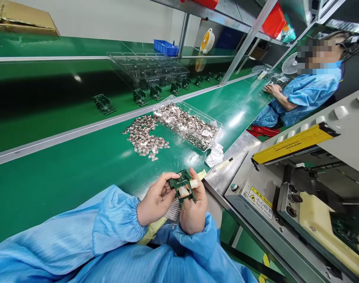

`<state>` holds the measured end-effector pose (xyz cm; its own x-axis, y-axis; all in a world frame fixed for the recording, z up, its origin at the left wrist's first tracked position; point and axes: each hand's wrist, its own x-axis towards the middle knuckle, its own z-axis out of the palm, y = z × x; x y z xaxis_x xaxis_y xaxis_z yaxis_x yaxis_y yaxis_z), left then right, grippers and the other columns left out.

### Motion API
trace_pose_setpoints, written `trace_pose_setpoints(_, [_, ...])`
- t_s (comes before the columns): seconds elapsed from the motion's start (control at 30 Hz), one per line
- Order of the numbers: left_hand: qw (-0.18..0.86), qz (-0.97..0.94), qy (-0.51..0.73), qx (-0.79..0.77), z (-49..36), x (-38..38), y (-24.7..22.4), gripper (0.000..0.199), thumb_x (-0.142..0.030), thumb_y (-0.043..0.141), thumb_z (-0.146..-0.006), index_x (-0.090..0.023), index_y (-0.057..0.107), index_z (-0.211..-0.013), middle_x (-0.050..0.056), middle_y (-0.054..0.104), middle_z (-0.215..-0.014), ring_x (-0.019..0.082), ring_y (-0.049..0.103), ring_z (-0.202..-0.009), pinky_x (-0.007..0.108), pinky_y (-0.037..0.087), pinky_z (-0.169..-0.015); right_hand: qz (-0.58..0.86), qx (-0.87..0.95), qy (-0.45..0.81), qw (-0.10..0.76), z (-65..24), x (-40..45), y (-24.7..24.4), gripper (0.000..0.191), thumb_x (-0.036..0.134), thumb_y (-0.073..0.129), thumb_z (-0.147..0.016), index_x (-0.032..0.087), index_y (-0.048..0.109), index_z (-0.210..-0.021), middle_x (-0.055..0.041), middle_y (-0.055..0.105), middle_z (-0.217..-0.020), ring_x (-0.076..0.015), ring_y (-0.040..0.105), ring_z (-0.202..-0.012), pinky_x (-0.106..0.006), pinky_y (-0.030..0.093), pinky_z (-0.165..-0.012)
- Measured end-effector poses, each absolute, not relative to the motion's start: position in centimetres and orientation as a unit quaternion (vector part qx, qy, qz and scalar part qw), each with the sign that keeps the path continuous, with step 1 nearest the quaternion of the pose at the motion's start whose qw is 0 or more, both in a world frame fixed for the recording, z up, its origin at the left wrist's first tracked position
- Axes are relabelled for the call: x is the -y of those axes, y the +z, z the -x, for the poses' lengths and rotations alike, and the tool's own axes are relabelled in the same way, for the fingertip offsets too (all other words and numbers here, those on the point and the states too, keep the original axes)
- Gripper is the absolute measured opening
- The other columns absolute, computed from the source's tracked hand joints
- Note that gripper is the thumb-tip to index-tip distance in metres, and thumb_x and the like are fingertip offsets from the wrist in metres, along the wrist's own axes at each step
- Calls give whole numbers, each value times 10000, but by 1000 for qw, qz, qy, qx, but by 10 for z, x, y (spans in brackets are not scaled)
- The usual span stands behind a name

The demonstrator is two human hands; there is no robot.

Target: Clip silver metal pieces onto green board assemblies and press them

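Note:
Close to my body, above the bench's front edge, both hands grip one dark green plastic frame-like part (182, 182) with openings through it. My left hand (157, 198) pinches its left side between thumb and fingers. Around its right side close the fingers of my right hand (195, 206), with pale finger covers on some of them. Beyond my hands lies a loose pile of small metal plates (145, 135). A clear plastic tray (207, 151) full of similar plates stands beside the pile.
A machine (262, 202) with a yellow bar stands at my right. A white cloth (215, 155) and a cutter knife (222, 165) lie near the tray. Several green parts (140, 97) line the conveyor behind the metal rail. A co-worker (312, 90) sits farther right.

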<state>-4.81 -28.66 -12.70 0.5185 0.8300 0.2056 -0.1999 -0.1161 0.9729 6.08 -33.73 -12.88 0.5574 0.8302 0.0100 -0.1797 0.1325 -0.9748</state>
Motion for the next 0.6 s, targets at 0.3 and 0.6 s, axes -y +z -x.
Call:
trace_pose_setpoints(0.3, [569,-669,382,-288,44,297,-118,300,-287,533,-946,-229,522,-1240,39,628,-869,174,632,-810,291,535,-749,473,267,415,730,-73,343,-122,351,400,786,-728,228,499,-832,2,601,-816,-160,584,-740,-278,524,-683])
trace_pose_setpoints(0.6, [529,-751,305,-250,20,300,-73,313,-204,533,-924,-227,517,-1235,90,662,-1103,192,660,-920,276,550,-746,537,414,298,672,-119,392,-105,487,215,739,-780,270,542,-1222,-68,607,-1245,-232,593,-1117,-354,523,-914])
